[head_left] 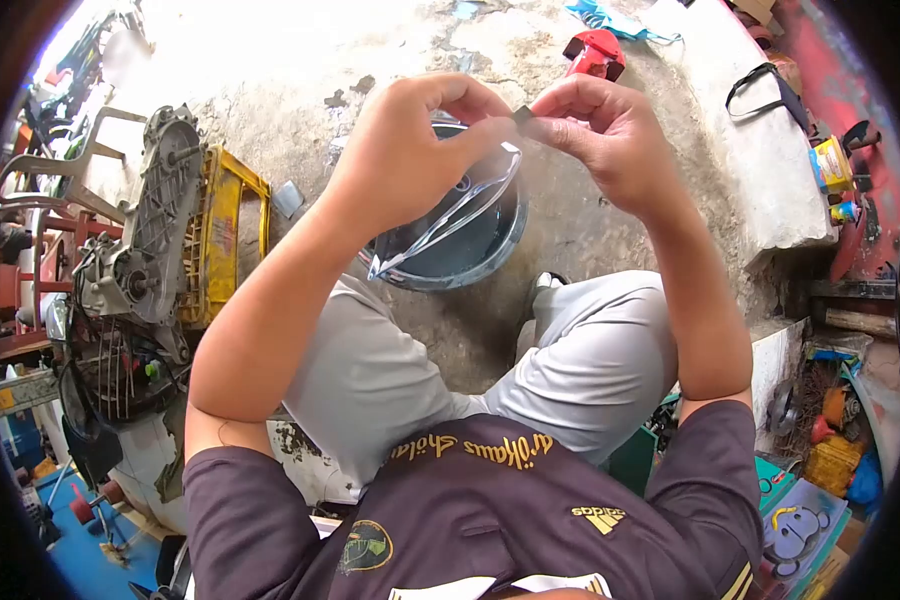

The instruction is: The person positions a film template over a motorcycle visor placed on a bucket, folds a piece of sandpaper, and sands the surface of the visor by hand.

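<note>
My left hand (410,150) and my right hand (610,140) are raised close together over the far side of a dark bucket (510,240). Thumb and fingers of both hands pinch a small dark, flat piece (521,115) between them; its kind is not clear. The bucket stands on the floor in front of my knees, and dark liquid seems to be inside. Across its opening runs a shiny, pale, narrow loop (457,212), from the near left rim up to just under my hands. Part of the bucket's far rim is hidden behind my left hand.
Left of me are a yellow crate (235,210), a metal engine casing (160,200) and a chair (70,165). A red object (595,55) and blue cloth (620,20) lie beyond my hands. A concrete ledge (770,170) runs along the right, with a yellow container (830,165) beside it.
</note>
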